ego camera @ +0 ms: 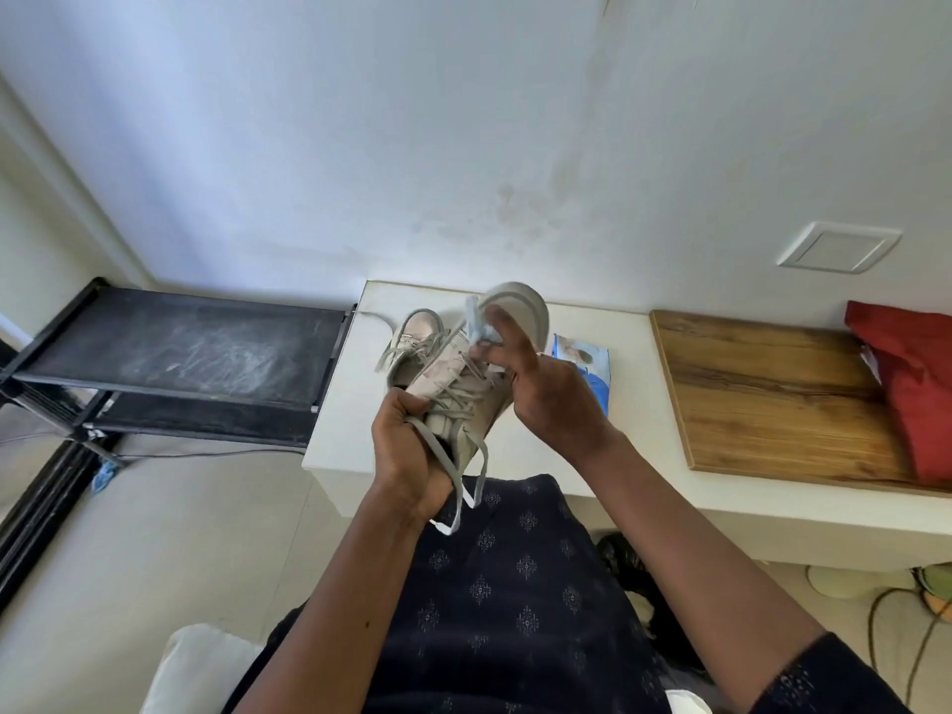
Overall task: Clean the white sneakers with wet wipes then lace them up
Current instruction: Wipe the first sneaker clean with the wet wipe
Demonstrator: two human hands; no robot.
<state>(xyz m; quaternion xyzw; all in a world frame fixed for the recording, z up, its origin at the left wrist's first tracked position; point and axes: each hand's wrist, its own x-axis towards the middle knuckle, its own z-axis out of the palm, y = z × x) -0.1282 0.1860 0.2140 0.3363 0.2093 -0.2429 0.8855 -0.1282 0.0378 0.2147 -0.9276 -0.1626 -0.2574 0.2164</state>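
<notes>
At nine o'clock I am seeing a black rack point(175, 347) standing against the wall, its top shelf streaked with pale dust. Just right of it the white table point(340, 440) is beginning. A second sneaker point(412, 332) is lying on the table at about eleven o'clock from the hands. Its opening is showing a pinkish insole, and it is partly hidden, so I cannot tell which way it is pointing.

The left hand point(407, 456) is gripping the heel end of the sneaker point(463, 383), with the fingers curled tight round it, and is lifting it clear above the table edge. The sneaker's long axis is running from seven o'clock to one o'clock, with the heel low and near me and the toe tilting up and away. Its grey laces point(474, 471) are hanging loose below the left hand.

The right hand point(546, 394) is coming in from four o'clock, its fingers pinching a crumpled wet wipe point(476, 322) against the toe end beside the sole rim.

Behind that hand, at three o'clock, a blue wipes packet point(582, 363) is lying on the table, and I cannot tell what it is holding. Further right a wooden board point(772, 394) is lying on the table, with a red bag point(917, 383) on its far end, its contents hidden.
</notes>
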